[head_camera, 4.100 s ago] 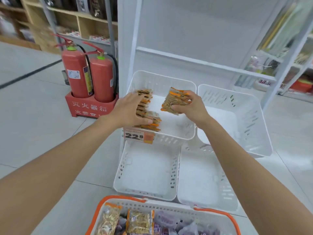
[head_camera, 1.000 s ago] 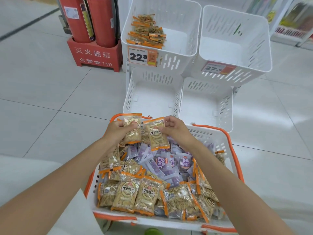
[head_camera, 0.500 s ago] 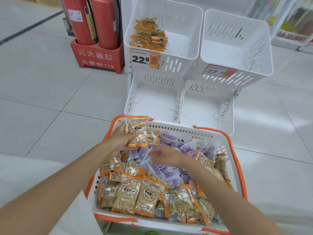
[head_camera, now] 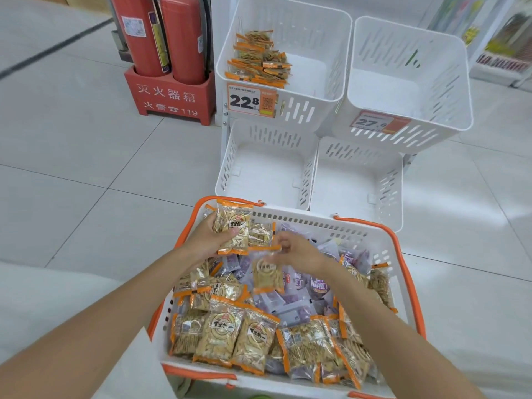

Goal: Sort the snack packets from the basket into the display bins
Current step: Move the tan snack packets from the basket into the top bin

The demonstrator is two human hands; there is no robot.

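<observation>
A white basket with orange rim (head_camera: 403, 254) sits on the floor in front of me, full of orange-edged biscuit packets (head_camera: 230, 338) and purple packets (head_camera: 288, 306). My left hand (head_camera: 207, 240) holds a small stack of orange-edged packets (head_camera: 234, 228) upright over the basket's far left corner. My right hand (head_camera: 296, 251) pinches the top edge of another orange-edged packet (head_camera: 266, 272), which hangs blurred above the pile. Beyond the basket stand white display bins; the upper left bin (head_camera: 313, 90) holds several orange-edged packets (head_camera: 259, 60).
The upper right bin (head_camera: 449, 90), lower left bin (head_camera: 267, 168) and lower right bin (head_camera: 357, 182) show only white bottoms. Price tags (head_camera: 252, 100) hang on the upper bins. Two red fire extinguishers (head_camera: 161, 36) stand in a red box at left. Tiled floor surrounds everything.
My right hand, which was reaching low into the pile, has lifted an orange-edged packet up out of it. My left hand keeps its stack in nearly the same place.
</observation>
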